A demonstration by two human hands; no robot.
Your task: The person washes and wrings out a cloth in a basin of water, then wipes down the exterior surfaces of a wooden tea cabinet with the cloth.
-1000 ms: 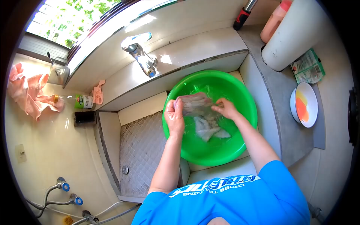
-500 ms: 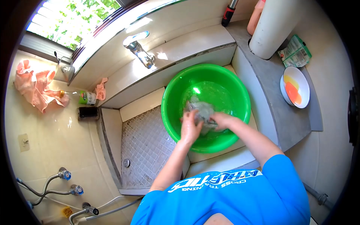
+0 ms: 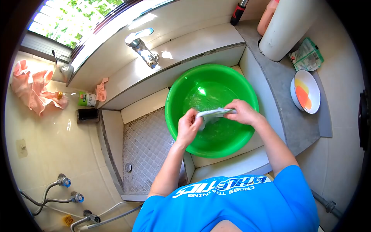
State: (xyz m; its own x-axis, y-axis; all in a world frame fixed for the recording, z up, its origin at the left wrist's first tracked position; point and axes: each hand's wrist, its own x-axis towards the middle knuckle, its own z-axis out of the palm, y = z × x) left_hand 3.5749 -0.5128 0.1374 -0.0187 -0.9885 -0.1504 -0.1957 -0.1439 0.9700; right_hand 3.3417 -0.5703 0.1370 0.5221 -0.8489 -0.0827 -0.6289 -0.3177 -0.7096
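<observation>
A pale grey-white cloth [image 3: 213, 113] is stretched between my two hands above the water in a round green basin [image 3: 172, 116]. My left hand [image 3: 189, 125] pinches one end of it near the basin's left side. At the other end, my right hand [image 3: 243, 112] has its fingers closed on the cloth's edge. Part of the cloth hangs down toward the water, and whether it touches the surface I cannot tell.
A chrome faucet [image 3: 142, 48] stands on the ledge behind the basin. To the right, a white bowl [image 3: 316, 91] with orange and yellow inside sits on a grey counter [image 3: 276, 91]. Left are a tiled sink floor [image 3: 145, 150], a bottle [image 3: 87, 99] and a pink cloth [image 3: 33, 87].
The cloth was bunched in the water under both hands. Now it is lifted and drawn out between them, with my right hand moved up and right and my left hand slightly left.
</observation>
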